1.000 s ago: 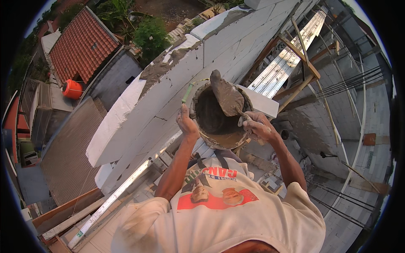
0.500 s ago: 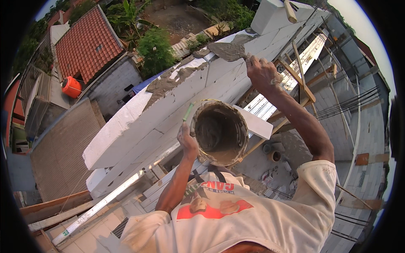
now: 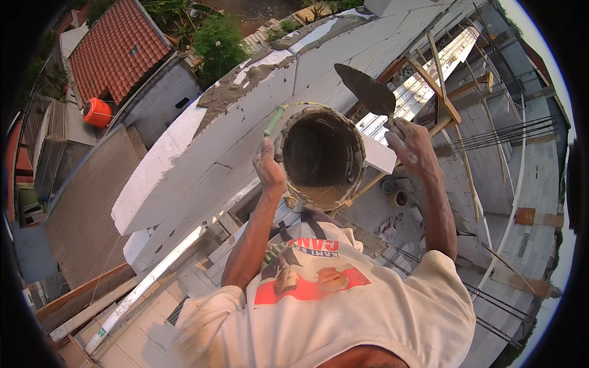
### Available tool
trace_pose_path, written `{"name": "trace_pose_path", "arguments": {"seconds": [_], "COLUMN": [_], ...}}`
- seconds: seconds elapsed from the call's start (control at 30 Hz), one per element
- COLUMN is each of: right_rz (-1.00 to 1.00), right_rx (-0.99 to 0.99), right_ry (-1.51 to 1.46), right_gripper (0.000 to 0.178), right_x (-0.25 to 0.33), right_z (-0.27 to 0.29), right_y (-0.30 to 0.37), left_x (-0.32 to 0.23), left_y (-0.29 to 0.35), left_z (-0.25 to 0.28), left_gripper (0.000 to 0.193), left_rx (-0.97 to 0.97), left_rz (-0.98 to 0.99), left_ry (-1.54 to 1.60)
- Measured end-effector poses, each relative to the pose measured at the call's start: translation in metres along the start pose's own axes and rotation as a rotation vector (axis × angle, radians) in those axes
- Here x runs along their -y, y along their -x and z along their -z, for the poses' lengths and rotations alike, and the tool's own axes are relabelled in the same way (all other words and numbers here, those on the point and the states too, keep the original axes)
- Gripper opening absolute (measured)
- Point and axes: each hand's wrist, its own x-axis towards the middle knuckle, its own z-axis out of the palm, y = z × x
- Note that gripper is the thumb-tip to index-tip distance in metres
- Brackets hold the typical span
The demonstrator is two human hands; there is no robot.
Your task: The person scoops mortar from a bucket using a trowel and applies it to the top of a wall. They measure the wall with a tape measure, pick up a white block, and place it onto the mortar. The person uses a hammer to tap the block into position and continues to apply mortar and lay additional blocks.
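Observation:
My left hand is closed at the lower end of the green handle grip of a mortar-caked bucket. The bucket hangs tilted in front of my chest, its mouth toward me, with wet grey mortar inside. In my right hand is a pointed trowel, fingers wrapped round its handle. Its dark blade is up beyond the bucket's right rim, apart from the wall. A white block wall runs diagonally past the bucket, with mortar spread unevenly along its top.
Right of the wall stand timber braces and a long metal strip. A white block shows behind the bucket. Far below lie a floor with small buckets and, left, a corrugated roof. A metal bar slants at lower left.
My right hand has drawn the trowel off the wall top, back and down toward the bucket's right side. The blade now points up and left. My left hand still holds the bucket.

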Motion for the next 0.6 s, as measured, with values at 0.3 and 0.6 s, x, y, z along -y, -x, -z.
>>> {"name": "trace_pose_path", "arguments": {"seconds": [0.3, 0.6], "right_rz": [-0.209, -0.215], "right_rx": [0.156, 0.421], "right_ry": [0.362, 0.327], "right_gripper": [0.022, 0.024], "right_x": [-0.031, -0.01], "right_z": [-0.174, -0.186], "right_y": [0.077, 0.101], "left_x": [-0.004, -0.004], "left_y": [-0.011, -0.002], "left_z": [-0.03, -0.038], "left_gripper": [0.045, 0.046], "left_rx": [0.383, 0.505], "left_rz": [-0.101, -0.133], "left_ry": [-0.18, -0.225]}}
